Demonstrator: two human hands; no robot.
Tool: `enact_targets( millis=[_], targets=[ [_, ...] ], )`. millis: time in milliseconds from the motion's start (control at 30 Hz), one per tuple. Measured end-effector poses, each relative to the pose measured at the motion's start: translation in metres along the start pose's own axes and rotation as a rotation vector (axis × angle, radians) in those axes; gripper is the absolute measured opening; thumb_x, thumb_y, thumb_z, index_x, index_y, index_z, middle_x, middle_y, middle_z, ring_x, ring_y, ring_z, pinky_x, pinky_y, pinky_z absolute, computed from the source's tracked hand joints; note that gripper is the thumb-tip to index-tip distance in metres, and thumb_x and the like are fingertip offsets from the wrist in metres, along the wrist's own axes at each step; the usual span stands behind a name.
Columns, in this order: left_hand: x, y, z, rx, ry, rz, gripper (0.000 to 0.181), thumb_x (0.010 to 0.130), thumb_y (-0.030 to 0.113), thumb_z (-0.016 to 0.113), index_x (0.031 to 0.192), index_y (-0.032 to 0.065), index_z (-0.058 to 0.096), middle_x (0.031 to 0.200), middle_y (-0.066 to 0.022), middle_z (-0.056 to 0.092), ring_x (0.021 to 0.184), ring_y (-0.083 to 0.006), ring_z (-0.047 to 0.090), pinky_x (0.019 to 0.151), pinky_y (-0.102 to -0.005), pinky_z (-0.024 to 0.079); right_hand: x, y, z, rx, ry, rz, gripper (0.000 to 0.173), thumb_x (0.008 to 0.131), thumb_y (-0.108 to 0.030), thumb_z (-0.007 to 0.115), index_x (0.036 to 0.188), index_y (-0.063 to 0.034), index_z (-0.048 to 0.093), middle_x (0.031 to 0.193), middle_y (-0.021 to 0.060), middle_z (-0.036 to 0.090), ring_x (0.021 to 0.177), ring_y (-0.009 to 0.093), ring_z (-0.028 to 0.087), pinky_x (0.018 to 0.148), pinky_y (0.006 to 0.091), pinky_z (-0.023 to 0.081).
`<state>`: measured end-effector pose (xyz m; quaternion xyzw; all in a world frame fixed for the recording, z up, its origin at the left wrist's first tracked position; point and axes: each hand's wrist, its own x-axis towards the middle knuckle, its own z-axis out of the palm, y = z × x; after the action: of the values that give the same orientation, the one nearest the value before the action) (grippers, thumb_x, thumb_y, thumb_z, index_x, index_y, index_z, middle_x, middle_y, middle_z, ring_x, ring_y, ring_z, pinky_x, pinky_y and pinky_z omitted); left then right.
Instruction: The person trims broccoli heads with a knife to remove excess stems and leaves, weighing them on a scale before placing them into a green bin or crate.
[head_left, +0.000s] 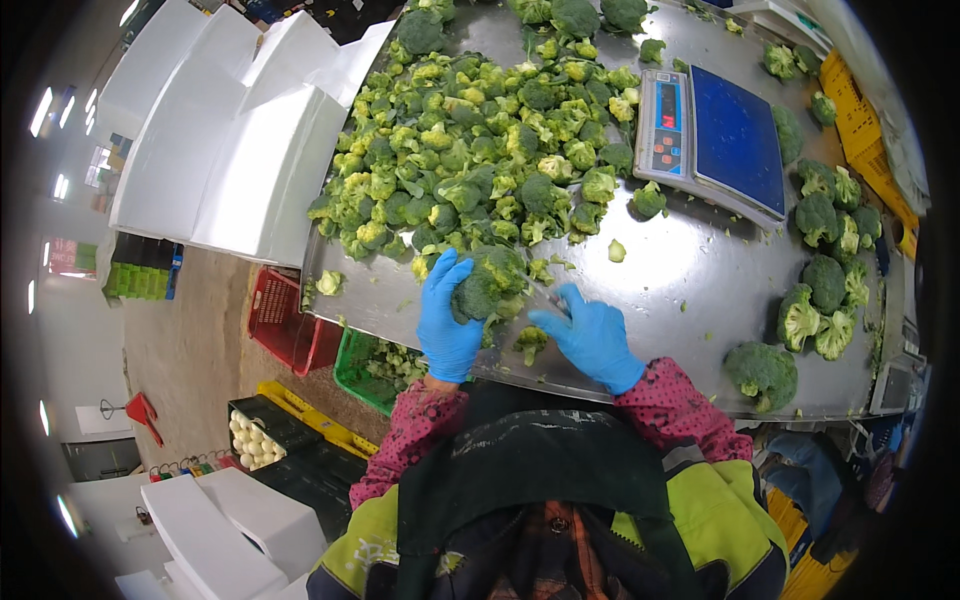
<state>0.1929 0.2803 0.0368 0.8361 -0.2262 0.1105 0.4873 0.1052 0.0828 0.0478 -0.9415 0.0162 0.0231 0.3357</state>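
Note:
My left hand (448, 322), in a blue glove, grips a large broccoli head (484, 283) above the near edge of the steel table. In my right hand (592, 330), also gloved in blue, is a knife (545, 292); its blade points at the broccoli head, and most of its handle is hidden by my fingers. One broccoli floret (531, 341) lies on the metal between my hands. Just beyond them spreads a broad heap of cut broccoli florets (465, 150). A small pale stem piece (616, 250) lies to the right of the heap.
A digital scale (709, 142) with a blue platform stands on the steel table (675, 300). Whole broccoli heads (823, 285) line the right side. White foam boxes (247, 165) stack at left. Below the table edge are a red crate (289, 319) and a green crate (356, 375) holding trimmings.

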Motion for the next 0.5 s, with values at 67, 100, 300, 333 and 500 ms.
enact_targets(
  millis=[67, 100, 300, 333, 500],
  targets=[
    [-0.002, 0.001, 0.005, 0.024, -0.015, 0.029, 0.059, 0.071, -0.003, 0.081, 0.124, 0.0059, 0.059, 0.141, -0.0160, 0.053, 0.133, -0.0322, 0.050, 0.111, -0.0404, 0.042, 0.019, -0.007, 0.003, 0.062, 0.112, 0.025, 0.058, 0.092, -0.045, 0.064, 0.139, -0.0140, 0.050, 0.072, 0.0124, 0.066, 0.062, 0.032, 0.067, 0.055, 0.0433, 0.051],
    [-0.002, 0.000, 0.007, 0.038, -0.015, 0.043, 0.058, 0.071, -0.003, 0.081, 0.124, 0.0066, 0.059, 0.141, -0.0156, 0.052, 0.133, -0.0324, 0.050, 0.109, -0.0398, 0.043, 0.031, -0.010, 0.008, 0.090, 0.171, 0.032, 0.062, 0.091, -0.047, 0.065, 0.140, -0.0125, 0.048, 0.067, 0.0122, 0.065, 0.059, 0.032, 0.066, 0.053, 0.0424, 0.050],
    [-0.016, -0.015, 0.005, -0.051, 0.068, 0.047, 0.060, 0.074, -0.007, 0.076, 0.127, 0.0068, 0.054, 0.144, -0.0191, 0.047, 0.135, -0.0345, 0.046, 0.110, -0.0405, 0.041, 0.069, 0.022, 0.076, 0.016, 0.494, -0.293, 0.064, 0.090, -0.040, 0.065, 0.143, -0.0103, 0.046, 0.064, 0.0141, 0.064, 0.055, 0.030, 0.065, 0.052, 0.0411, 0.050],
    [-0.021, -0.014, 0.006, -0.066, 0.092, 0.036, 0.060, 0.074, -0.007, 0.077, 0.127, 0.0073, 0.053, 0.145, -0.0197, 0.045, 0.137, -0.0352, 0.044, 0.111, -0.0417, 0.040, 0.073, 0.010, 0.068, 0.001, 0.359, 0.038, 0.046, 0.094, -0.039, 0.058, 0.128, -0.0063, 0.057, 0.063, 0.0158, 0.063, 0.058, 0.032, 0.065, 0.053, 0.0402, 0.050],
    [-0.054, -0.032, -0.001, -0.047, 0.157, 0.085, 0.067, 0.073, -0.003, 0.081, 0.128, 0.0112, 0.044, 0.150, -0.0211, 0.037, 0.140, -0.0374, 0.038, 0.115, -0.0467, 0.034, 0.103, 0.077, 0.066, 0.180, 0.426, 0.393, 0.050, 0.099, -0.050, 0.046, 0.103, -0.0035, 0.064, 0.073, 0.0225, 0.067, 0.071, 0.041, 0.067, 0.062, 0.0528, 0.049]
  ],
)
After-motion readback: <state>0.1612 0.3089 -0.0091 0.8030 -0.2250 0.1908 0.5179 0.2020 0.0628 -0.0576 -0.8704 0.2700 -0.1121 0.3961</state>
